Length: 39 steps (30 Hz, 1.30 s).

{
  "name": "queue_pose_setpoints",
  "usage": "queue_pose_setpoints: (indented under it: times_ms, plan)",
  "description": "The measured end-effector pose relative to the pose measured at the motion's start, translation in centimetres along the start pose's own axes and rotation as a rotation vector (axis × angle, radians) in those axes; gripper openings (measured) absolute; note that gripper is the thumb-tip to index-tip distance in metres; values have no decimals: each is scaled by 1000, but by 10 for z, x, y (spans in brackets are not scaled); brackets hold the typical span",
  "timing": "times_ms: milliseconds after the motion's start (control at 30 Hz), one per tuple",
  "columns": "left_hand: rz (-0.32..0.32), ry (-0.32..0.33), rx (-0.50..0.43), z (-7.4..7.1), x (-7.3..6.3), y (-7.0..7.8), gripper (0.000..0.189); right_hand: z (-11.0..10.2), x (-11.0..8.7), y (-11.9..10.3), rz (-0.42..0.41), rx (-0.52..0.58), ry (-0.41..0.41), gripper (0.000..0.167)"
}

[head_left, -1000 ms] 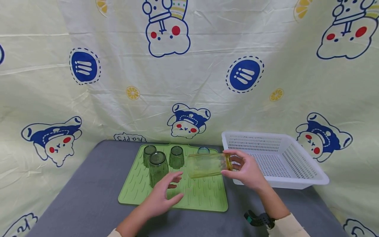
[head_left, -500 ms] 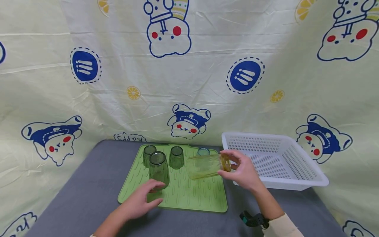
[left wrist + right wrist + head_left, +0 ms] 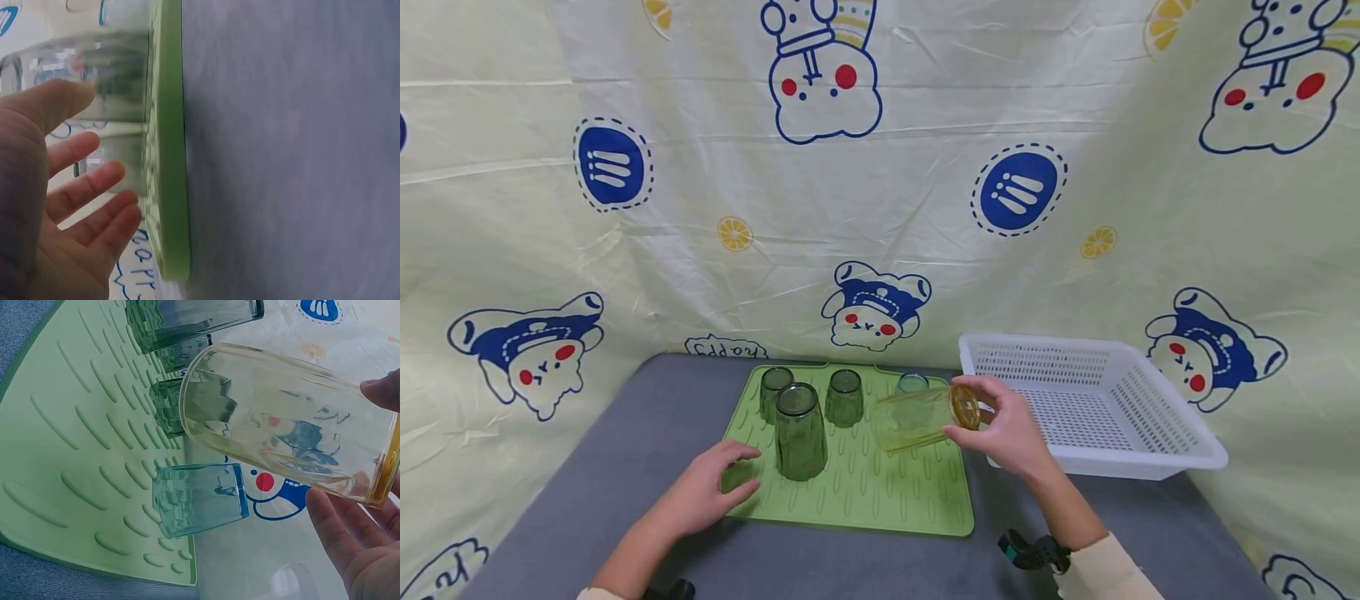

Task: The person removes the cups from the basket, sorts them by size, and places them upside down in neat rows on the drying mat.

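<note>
A yellow glass (image 3: 913, 418) lies sideways in the air above the green drying mat (image 3: 880, 504). My right hand (image 3: 1003, 425) grips it near its thick base, its mouth pointing left. In the right wrist view the glass (image 3: 269, 419) is clear of the mat. My left hand (image 3: 703, 492) hovers over the mat's left front edge, fingers apart and holding nothing. Just right of it stands a tall green glass (image 3: 801, 437), upside down. Two smaller green glasses (image 3: 846, 400) stand behind, and a blue glass (image 3: 200, 497) stands at the back right.
A white perforated basket (image 3: 1180, 454) stands right of the mat, behind my right forearm. Grey cloth (image 3: 647, 417) covers the table. A printed curtain (image 3: 700, 125) hangs behind the table.
My left hand has drawn back left, from in front of the tall green glass to its left side. The right hand has shifted slightly left, tilting the yellow glass's base more toward view.
</note>
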<state>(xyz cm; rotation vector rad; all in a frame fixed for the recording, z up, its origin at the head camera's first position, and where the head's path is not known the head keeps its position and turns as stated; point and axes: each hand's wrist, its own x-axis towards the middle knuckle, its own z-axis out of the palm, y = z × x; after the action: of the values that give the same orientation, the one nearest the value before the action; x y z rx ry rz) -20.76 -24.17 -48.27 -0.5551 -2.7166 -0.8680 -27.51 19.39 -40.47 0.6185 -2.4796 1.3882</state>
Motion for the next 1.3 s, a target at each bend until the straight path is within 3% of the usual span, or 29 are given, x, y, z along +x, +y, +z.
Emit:
queue_pose_setpoints:
  times_ms: [367,567,833,1067,1300]
  plan:
    - [-45,-7,97,-13,-1,-22,55,8,4,-1,-11,15,-11,66]
    - [-114,-91,159,-21,-4,-23,72,11,6,0,-26,-5,-4,66]
    - [-196,-222,163,-24,-5,-28,93,12,7,-2,-6,12,-12,66]
    - [-220,-253,178,-24,-4,-32,100,15,10,-2,-17,36,-15,66]
    - [-222,-265,202,-22,-3,-34,102,21,11,-2,-19,-9,1,67]
